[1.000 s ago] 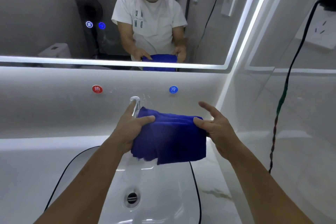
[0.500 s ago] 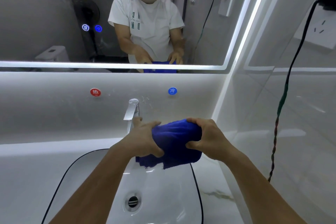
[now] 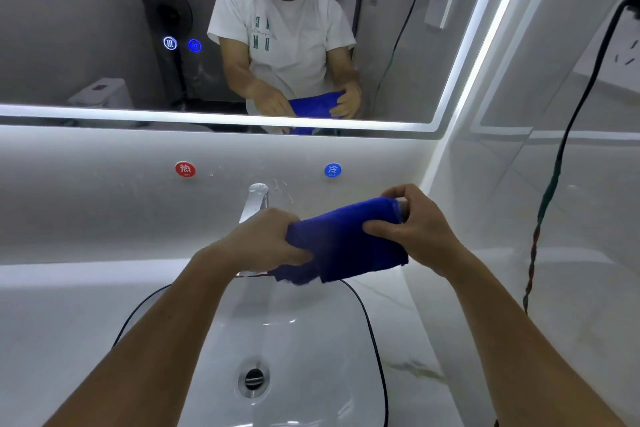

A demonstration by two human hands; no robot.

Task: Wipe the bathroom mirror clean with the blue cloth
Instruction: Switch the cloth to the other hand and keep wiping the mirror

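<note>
- Two hands on the blue cloth [image 3: 346, 239]: left hand [image 3: 263, 239] fisted round its 9 o'clock end. Right hand [image 3: 419, 232] pinches the 3 o'clock end, thumb on the near face, fingers curled over the top.
- Cloth bunched into a loose roll, held in the air above the sink [image 3: 311, 357] at its 12 o'clock rim, in front of the tap [image 3: 258, 199]. Mirror [image 3: 104, 10] lies up at 12 o'clock, well apart from it.
- Handling, judged: soft, light, limp plush that sags where unsupported, with little slip risk. Best gathered in one palm as a pad.
- Writing: red disc [image 3: 185, 169] at 10 o'clock reads 热 and blue disc [image 3: 332, 170] at 12 o'clock reads 冷. Small print beneath both is illegible.
</note>
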